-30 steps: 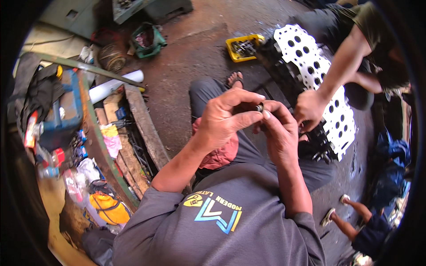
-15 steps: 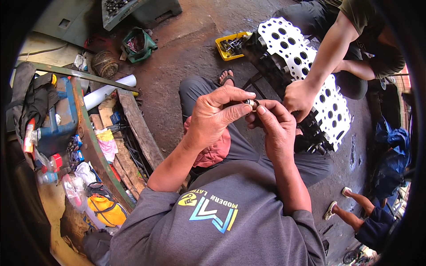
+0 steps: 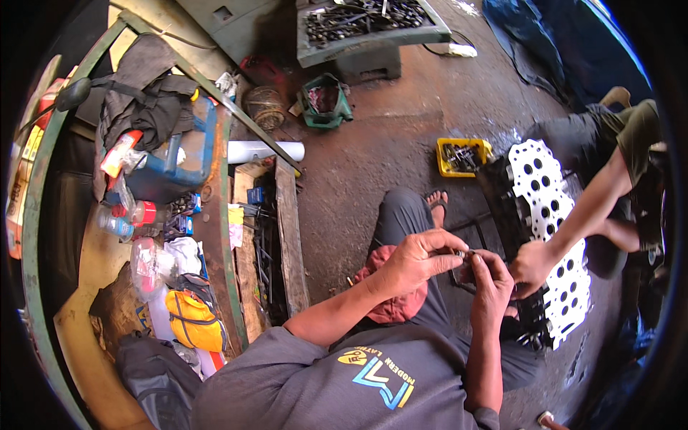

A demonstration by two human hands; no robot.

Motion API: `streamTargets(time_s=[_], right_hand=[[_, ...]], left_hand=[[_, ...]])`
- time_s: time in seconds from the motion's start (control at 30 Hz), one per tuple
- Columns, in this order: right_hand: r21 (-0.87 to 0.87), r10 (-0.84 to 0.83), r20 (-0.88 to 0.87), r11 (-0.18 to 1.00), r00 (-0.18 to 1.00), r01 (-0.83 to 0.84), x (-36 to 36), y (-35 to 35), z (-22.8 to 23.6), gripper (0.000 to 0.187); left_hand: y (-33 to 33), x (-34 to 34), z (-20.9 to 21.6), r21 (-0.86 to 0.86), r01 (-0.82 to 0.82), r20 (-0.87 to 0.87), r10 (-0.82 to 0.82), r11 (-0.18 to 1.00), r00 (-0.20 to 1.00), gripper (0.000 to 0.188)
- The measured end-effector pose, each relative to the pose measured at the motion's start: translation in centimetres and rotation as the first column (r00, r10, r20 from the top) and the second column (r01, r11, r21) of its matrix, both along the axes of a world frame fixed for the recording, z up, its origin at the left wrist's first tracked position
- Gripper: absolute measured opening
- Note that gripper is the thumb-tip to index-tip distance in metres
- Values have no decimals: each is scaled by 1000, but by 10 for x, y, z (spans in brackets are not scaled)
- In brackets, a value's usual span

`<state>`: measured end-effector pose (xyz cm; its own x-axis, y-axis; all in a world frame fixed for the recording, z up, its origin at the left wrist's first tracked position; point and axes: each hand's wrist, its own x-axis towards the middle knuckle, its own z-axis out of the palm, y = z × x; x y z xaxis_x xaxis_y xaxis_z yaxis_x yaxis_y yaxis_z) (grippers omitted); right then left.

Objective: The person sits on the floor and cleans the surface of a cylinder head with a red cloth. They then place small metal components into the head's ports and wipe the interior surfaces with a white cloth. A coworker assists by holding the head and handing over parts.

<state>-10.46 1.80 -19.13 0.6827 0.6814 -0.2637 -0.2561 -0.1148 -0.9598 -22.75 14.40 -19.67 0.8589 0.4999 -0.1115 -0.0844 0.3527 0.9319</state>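
Left hand point(image 3: 414, 262), right hand point(image 3: 491, 282) shifted lower-right in my view; 2 grips nearly closed on small part point(image 3: 467, 254) (blurred): handling unfinished, remainder unclear.

A grey T-shirt point(image 3: 287, 390) with yellow, white and blue print point(image 3: 380, 381) tops dark trousers point(image 3: 399, 216).

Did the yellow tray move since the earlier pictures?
No. The yellow tray still sits beside the far end of the metal block; they shifted together in the picture because the camera's view swung.
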Motion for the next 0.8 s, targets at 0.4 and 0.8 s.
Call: streamTargets(time_s=[0.4,0.8], right_hand=[[-24,94,-23,995,995,-94,-11,38,-18,20],[-292,241,-35,926,970,-241,-5,19,-64,20]], left_hand=[[82,-25,-5,405,-176,-77,225,897,971,17],[429,-42,10,819,-503,78,815,276,574,18]])
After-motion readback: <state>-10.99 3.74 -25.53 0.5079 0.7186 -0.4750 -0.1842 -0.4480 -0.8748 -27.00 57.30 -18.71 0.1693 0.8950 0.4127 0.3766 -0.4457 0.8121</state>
